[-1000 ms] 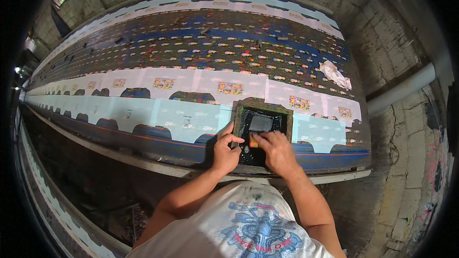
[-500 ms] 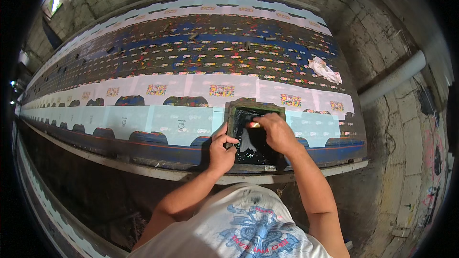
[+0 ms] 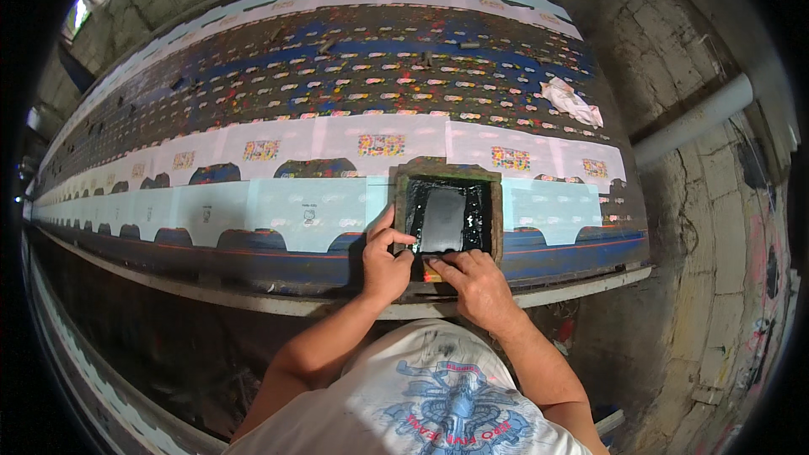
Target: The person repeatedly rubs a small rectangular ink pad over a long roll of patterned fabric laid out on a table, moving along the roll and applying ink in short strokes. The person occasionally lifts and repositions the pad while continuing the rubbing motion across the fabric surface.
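Observation:
A small screen-printing frame (image 3: pixel 495 227) with a stained rim lies over the near row of pale blue pieces (image 3: pixel 282 202). Dark ink lines its inner edges, and a smooth grey rectangle of mesh (image 3: pixel 444 212) shows in the middle. My left hand (image 3: pixel 388 265) is closed on the frame's left side, fingertips over the rim. Inside the frame's near end, my right hand (image 3: pixel 480 285) grips a squeegee (image 3: pixel 433 273), whose yellow and red part shows beside the fingers. Its blade is mostly hidden.
Pink pieces with colourful printed patches (image 3: pixel 318 136) lie in a row beyond the blue ones on the long table (image 3: pixel 354 88). A crumpled white cloth (image 3: pixel 571 102) sits at the far right. A block wall (image 3: pixel 708 286) and a pipe (image 3: pixel 695 120) stand to the right.
My right hand has drawn the squeegee from the far part of the frame to its near end, baring the grey mesh. My left hand stays on the frame's left side.

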Demonstrator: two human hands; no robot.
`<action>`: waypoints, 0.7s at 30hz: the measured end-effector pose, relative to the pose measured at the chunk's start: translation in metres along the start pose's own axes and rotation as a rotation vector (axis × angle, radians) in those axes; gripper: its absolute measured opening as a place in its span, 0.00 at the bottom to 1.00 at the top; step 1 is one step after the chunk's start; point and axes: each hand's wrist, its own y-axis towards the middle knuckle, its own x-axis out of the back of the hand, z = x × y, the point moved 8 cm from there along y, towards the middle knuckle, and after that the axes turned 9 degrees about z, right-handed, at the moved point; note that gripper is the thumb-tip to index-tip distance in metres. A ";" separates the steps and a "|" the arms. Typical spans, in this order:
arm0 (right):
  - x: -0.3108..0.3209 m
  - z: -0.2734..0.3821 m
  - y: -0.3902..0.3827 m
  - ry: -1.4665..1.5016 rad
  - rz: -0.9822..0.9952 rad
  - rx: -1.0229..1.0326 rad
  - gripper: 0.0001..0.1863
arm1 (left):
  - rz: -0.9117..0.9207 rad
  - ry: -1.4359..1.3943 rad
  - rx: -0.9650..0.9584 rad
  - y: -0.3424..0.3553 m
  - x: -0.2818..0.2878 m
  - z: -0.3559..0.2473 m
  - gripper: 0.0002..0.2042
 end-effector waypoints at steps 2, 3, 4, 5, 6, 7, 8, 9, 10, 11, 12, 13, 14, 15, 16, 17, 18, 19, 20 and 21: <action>0.003 -0.003 -0.006 0.051 0.027 -0.028 0.32 | -0.005 0.002 0.010 0.002 0.000 -0.001 0.13; 0.005 -0.007 -0.010 0.082 -0.004 -0.012 0.31 | -0.009 0.003 0.016 0.002 0.000 -0.002 0.13; 0.004 -0.014 -0.015 0.112 -0.037 -0.003 0.31 | -0.027 -0.005 0.000 0.002 -0.002 -0.006 0.13; 0.005 -0.021 -0.022 0.141 -0.070 0.007 0.30 | -0.035 0.008 -0.032 0.002 -0.003 -0.012 0.13; 0.007 -0.028 -0.029 0.168 -0.111 -0.002 0.30 | -0.044 0.021 -0.065 0.001 -0.006 -0.018 0.13; 0.010 -0.034 -0.036 0.196 -0.144 -0.005 0.30 | -0.060 0.031 -0.091 0.000 -0.011 -0.026 0.13; 0.015 -0.040 -0.044 0.224 -0.176 -0.008 0.30 | -0.070 0.019 -0.125 0.000 -0.019 -0.036 0.13; 0.021 -0.049 -0.054 0.239 -0.208 -0.025 0.28 | -0.065 0.014 -0.144 0.001 -0.032 -0.043 0.13; 0.027 -0.058 -0.063 0.253 -0.234 -0.036 0.26 | -0.067 0.008 -0.160 0.000 -0.046 -0.050 0.14; 0.033 -0.067 -0.074 0.267 -0.260 -0.047 0.24 | -0.069 0.003 -0.176 0.000 -0.061 -0.057 0.14; 0.039 -0.078 -0.085 0.257 -0.273 -0.060 0.23 | -0.064 0.002 -0.197 0.002 -0.080 -0.065 0.14; 0.046 -0.090 -0.098 0.249 -0.283 -0.072 0.23 | -0.061 0.014 -0.210 0.003 -0.101 -0.067 0.14; 0.054 -0.101 -0.110 0.242 -0.297 -0.079 0.23 | -0.060 0.017 -0.189 0.004 -0.121 -0.069 0.14; 0.059 -0.115 -0.123 0.239 -0.294 -0.092 0.24 | -0.059 0.019 -0.167 0.004 -0.142 -0.071 0.15; 0.063 -0.131 -0.138 0.237 -0.295 -0.108 0.26 | -0.052 -0.003 -0.153 0.006 -0.163 -0.070 0.15; 0.068 -0.143 -0.148 0.243 -0.292 -0.118 0.27 | -0.047 0.021 -0.140 0.006 -0.180 -0.074 0.16; 0.076 -0.153 -0.158 0.242 -0.315 -0.125 0.24 | -0.042 -0.003 -0.140 0.007 -0.198 -0.079 0.16; 0.081 -0.163 -0.169 0.238 -0.319 -0.132 0.24 | -0.032 -0.028 -0.140 0.009 -0.214 -0.081 0.16; 0.085 -0.174 -0.177 0.239 -0.324 -0.127 0.24 | -0.035 -0.016 -0.143 0.011 -0.227 -0.081 0.16; 0.089 -0.183 -0.183 0.240 -0.328 -0.120 0.24 | -0.023 -0.051 -0.143 0.012 -0.238 -0.080 0.16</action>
